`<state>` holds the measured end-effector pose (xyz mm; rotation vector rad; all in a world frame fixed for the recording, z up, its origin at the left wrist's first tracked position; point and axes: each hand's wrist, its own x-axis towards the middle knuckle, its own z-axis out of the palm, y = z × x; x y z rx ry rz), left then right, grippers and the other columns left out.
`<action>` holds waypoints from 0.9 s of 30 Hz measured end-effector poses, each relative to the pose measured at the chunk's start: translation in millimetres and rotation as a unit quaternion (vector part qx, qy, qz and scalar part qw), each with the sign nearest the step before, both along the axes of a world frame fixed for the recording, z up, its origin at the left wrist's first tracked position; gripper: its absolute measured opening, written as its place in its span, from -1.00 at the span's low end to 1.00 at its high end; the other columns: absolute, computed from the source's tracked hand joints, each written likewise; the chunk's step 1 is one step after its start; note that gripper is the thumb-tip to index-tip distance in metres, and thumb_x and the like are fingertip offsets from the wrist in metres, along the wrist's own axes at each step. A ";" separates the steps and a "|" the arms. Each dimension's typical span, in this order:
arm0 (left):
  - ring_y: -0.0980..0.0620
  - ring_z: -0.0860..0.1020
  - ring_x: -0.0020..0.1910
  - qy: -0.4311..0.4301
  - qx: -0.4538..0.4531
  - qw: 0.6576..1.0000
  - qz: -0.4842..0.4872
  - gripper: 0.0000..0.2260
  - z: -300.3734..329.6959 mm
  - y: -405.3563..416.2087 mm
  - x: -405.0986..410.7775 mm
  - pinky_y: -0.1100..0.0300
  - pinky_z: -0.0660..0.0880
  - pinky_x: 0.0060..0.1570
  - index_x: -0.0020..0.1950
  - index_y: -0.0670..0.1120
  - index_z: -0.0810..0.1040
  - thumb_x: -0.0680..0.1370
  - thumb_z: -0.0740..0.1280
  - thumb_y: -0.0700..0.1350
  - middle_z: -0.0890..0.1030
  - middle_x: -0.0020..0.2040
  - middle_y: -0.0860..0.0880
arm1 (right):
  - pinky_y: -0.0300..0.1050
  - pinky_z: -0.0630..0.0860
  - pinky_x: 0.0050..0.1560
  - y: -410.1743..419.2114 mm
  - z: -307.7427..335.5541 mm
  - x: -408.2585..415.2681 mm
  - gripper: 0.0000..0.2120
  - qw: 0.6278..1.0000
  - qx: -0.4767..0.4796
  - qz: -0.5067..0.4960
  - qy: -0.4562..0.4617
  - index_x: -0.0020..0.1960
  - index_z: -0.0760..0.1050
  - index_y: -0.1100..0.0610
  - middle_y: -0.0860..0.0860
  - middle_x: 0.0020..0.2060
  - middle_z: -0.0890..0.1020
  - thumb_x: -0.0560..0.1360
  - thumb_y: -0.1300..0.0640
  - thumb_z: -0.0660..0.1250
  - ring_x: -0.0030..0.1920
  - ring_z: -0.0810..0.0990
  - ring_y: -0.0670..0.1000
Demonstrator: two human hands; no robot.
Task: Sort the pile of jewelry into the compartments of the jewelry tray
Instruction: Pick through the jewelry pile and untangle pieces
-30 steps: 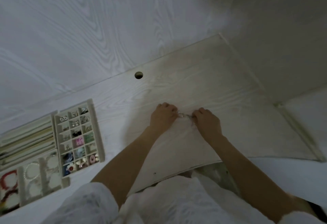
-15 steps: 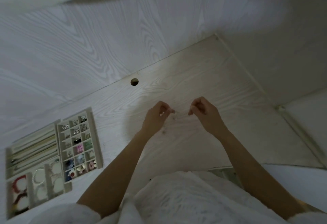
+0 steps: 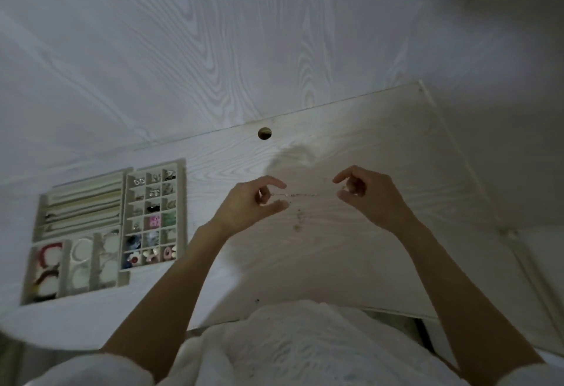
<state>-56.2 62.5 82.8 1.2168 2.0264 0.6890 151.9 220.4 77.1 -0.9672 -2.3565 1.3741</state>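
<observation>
Lifted clear of the pale wood-grain counter now, where a second ago both sat low on the surface, knuckles down and fingertips nearly meeting over something small. Spread well apart since then: left hand and right hand raised side by side, with a thin, pale, beaded chain stretched level between them. Pinched at its left end between the left thumb and curled fingers, index finger extended above; held at the right end, as far as can be told, between the right thumb and forefinger, though the exact contact there is too small to make out. Something faint seems to dangle from the middle of the chain down toward the counter, perhaps a pendant or a second strand; too blurred to say. Read as an untangling or straightening step: picked up, pulled taut, checked for length before stowing. No pile visible on the counter around the hands, so probably one of the last pieces, judged only from this view. Off to the left, well apart from both hands, the beige flocked jewelry tray, already largely filled: small square compartments with earrings and coloured pieces, larger compartments near the front with round bangles, and long narrow slots at the back left. Most likely headed for one of those long slots, which suit a chain laid out straight. Needs steady tension on the way across, or the chain may sag and knot again.
</observation>
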 end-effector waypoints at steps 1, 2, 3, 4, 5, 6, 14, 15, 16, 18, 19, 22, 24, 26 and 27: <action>0.20 0.39 -0.37 0.029 -0.012 0.999 -0.023 -0.68 2.2 -8.6 -4.3 0.39 0.33 -0.29 0.07 0.18 0.57 0.38 0.37 0.25 0.47 -0.29 0.12 | -0.32 0.34 -0.30 -3.8 3.0 -8.2 -0.87 0.999 0.031 0.041 -0.012 -0.10 0.56 0.04 -0.06 -0.39 0.46 0.42 0.23 0.43 -0.39 0.40 -0.11; 0.21 0.42 -0.35 0.059 -0.025 0.997 -0.044 -0.64 3.1 -15.5 -8.3 0.35 0.33 -0.27 0.06 0.19 0.59 0.36 0.34 0.31 0.49 -0.26 0.14 | -0.28 0.32 -0.31 -7.4 5.5 -15.9 -0.90 0.995 0.061 0.073 -0.012 -0.13 0.56 0.04 -0.06 -0.39 0.45 0.42 0.21 0.43 -0.39 0.39 -0.11; 0.22 0.43 -0.33 0.085 -0.034 0.995 -0.048 -0.61 2.6 -27.9 -14.7 0.31 0.33 -0.27 0.03 0.18 0.61 0.35 0.32 0.36 0.50 -0.24 0.15 | -0.27 0.29 -0.31 -13.5 9.4 -27.8 -0.93 0.989 0.095 0.111 -0.010 -0.15 0.56 0.05 -0.07 -0.39 0.43 0.43 0.20 0.42 -0.39 0.38 -0.13; 0.22 0.44 -0.32 0.099 -0.036 0.993 -0.049 -0.59 2.2 -36.7 -19.1 0.28 0.33 -0.27 0.01 0.16 0.63 0.36 0.31 0.39 0.50 -0.23 0.16 | -0.27 0.27 -0.30 -17.6 12.4 -36.0 -0.94 0.982 0.131 0.138 -0.007 -0.17 0.56 0.07 -0.09 -0.38 0.42 0.43 0.20 0.41 -0.37 0.37 -0.14; 0.21 0.45 -0.33 0.101 -0.025 0.994 -0.036 -0.59 -0.3 -48.6 -24.9 0.26 0.34 -0.27 -0.03 0.12 0.65 0.38 0.29 0.38 0.50 -0.23 0.17 | -0.26 0.25 -0.28 -22.7 16.4 -45.6 -0.95 0.972 0.169 0.165 -0.011 -0.17 0.55 0.08 -0.09 -0.37 0.42 0.43 0.20 0.40 -0.35 0.36 -0.14; 0.19 0.46 -0.33 0.085 -0.008 0.996 -0.008 -0.62 0.9 -64.1 -31.0 0.26 0.35 -0.27 -0.04 0.08 0.67 0.41 0.29 0.33 0.51 -0.24 0.16 | -0.26 0.24 -0.26 -29.2 18.6 -58.3 -0.95 0.961 0.201 0.192 -0.016 -0.17 0.54 0.07 -0.08 -0.36 0.43 0.44 0.19 0.39 -0.33 0.37 -0.11; 0.04 0.57 -0.32 -0.130 0.106 0.971 0.168 -0.87 35.0 -180.4 -70.0 0.27 0.47 -0.25 -0.03 0.11 0.66 0.54 0.33 -0.06 0.64 -0.32 0.04 | -0.38 0.31 -0.23 -88.5 37.9 -144.8 -0.90 0.934 0.188 0.303 -0.016 -0.07 0.52 0.00 -0.23 -0.18 0.41 0.45 0.12 0.41 -0.28 0.44 -0.13; 0.06 0.58 -0.29 -0.141 0.123 0.964 0.190 -0.87 38.3 -205.8 -84.5 0.26 0.47 -0.18 -0.05 0.11 0.66 0.54 0.31 -0.06 0.63 -0.33 0.00 | -0.38 0.32 -0.22 -102.7 40.8 -163.9 -0.88 0.930 0.185 0.316 -0.018 -0.03 0.50 -0.02 -0.22 -0.16 0.43 0.46 0.08 0.40 -0.26 0.44 -0.13; 0.08 0.59 -0.27 -0.153 0.134 0.958 0.205 -0.86 39.5 -220.6 -92.3 0.29 0.47 -0.14 -0.04 0.07 0.66 0.55 0.30 -0.06 0.62 -0.34 -0.01 | -0.38 0.33 -0.22 -109.4 45.1 -172.1 -0.86 0.929 0.181 0.323 -0.024 0.00 0.49 -0.03 -0.21 -0.15 0.45 0.46 0.06 0.39 -0.24 0.44 -0.13; 0.08 0.60 -0.23 -0.173 0.147 0.945 0.235 -0.82 41.0 -260.6 -116.0 0.31 0.48 -0.07 0.01 -0.07 0.65 0.58 0.24 -0.12 0.59 -0.34 -0.02 | -0.39 0.32 -0.24 -136.8 52.9 -202.5 -0.87 0.922 0.191 0.336 -0.024 0.03 0.51 0.00 -0.19 -0.18 0.48 0.49 0.08 0.36 -0.25 0.45 -0.11; 0.08 0.60 -0.20 -0.181 0.153 0.940 0.244 -0.81 39.5 -273.5 -124.7 0.28 0.49 0.00 -0.01 -0.09 0.64 0.60 0.22 -0.16 0.59 -0.34 -0.04 | -0.40 0.31 -0.25 -147.9 56.0 -213.7 -0.88 0.918 0.200 0.343 -0.021 0.04 0.53 0.02 -0.19 -0.20 0.49 0.50 0.09 0.35 -0.26 0.45 -0.12; 0.12 0.62 -0.18 -0.177 0.161 0.934 0.263 -0.78 25.6 -309.8 -157.1 0.25 0.47 0.10 -0.01 -0.05 0.61 0.62 0.17 -0.19 0.62 -0.34 -0.02 | -0.37 0.27 -0.21 -188.6 51.9 -257.1 -0.79 0.895 0.221 0.385 -0.048 0.07 0.59 0.08 -0.12 -0.15 0.53 0.58 0.06 0.22 -0.23 0.41 -0.13; 0.13 0.63 -0.21 -0.167 0.155 0.933 0.279 -0.81 11.3 -327.0 -180.0 0.32 0.48 -0.03 0.08 -0.07 0.57 0.62 0.16 -0.20 0.66 -0.31 -0.01 | -0.23 0.32 -0.15 -209.7 40.8 -281.2 -0.73 0.883 0.230 0.400 -0.081 0.07 0.60 0.12 -0.02 -0.09 0.61 0.60 0.04 0.17 -0.12 0.47 -0.06; 0.07 0.64 -0.19 -0.145 0.139 0.938 0.282 -0.85 -2.6 -346.8 -212.6 0.22 0.50 -0.04 0.02 -0.10 0.55 0.62 0.19 -0.15 0.68 -0.25 -0.02 | -0.20 0.42 -0.11 -229.9 25.5 -309.2 -0.77 0.898 0.205 0.378 -0.090 0.05 0.63 0.11 0.02 -0.07 0.65 0.59 0.09 0.22 -0.10 0.55 -0.02; 0.02 0.65 -0.17 -0.138 0.128 0.942 0.279 -0.86 -8.4 -353.7 -226.6 0.14 0.52 -0.02 -0.03 -0.11 0.54 0.61 0.21 -0.12 0.68 -0.23 -0.05 | -0.28 0.44 -0.11 -237.2 18.9 -318.8 -0.82 0.916 0.174 0.352 -0.080 0.03 0.63 0.11 0.00 -0.07 0.66 0.56 0.13 0.27 -0.10 0.57 -0.04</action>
